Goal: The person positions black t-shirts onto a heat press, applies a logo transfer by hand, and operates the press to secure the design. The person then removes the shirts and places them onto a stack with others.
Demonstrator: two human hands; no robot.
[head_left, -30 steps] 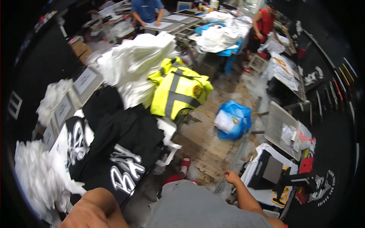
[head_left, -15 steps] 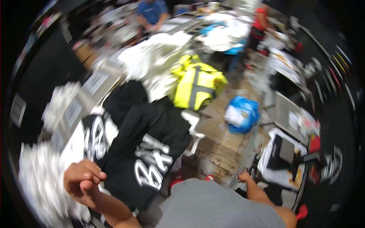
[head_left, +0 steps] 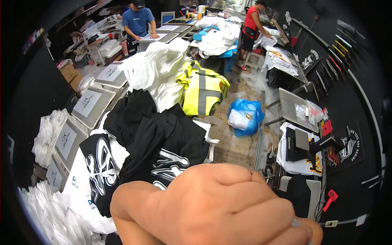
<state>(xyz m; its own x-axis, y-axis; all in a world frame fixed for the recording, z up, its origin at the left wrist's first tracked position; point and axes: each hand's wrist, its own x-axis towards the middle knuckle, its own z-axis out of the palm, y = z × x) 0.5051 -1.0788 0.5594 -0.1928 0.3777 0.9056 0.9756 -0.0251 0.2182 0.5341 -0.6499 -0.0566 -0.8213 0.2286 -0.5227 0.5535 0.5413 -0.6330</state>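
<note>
My left hand point(head_left: 228, 204) is large and close in front of the view, with its fingers curled into a fist. Its back and knuckles face me, so whatever the fingers may hold is hidden. Skin at the lower right edge looks like part of my right arm point(head_left: 315, 230); my right hand itself does not show. Beyond the fist lies a heap of black shirts point(head_left: 143, 130) with white lettering, partly covered by the hand. A white printed cloth point(head_left: 77, 183) spreads to the left of it.
A yellow hi-vis vest point(head_left: 202, 92) lies beside piled white cloth point(head_left: 157, 65). A blue plastic bag point(head_left: 249, 118) rests on the floor. Flat print boards point(head_left: 94, 106) line the left; a press-like machine point(head_left: 302, 141) stands right. Two people point(head_left: 139, 24) point(head_left: 251, 30) work farther back.
My left hand has moved from the lower left to the middle, much closer to the view, and curled into a fist. My right hand has gone from sight. The view has steadied and tilted up.
</note>
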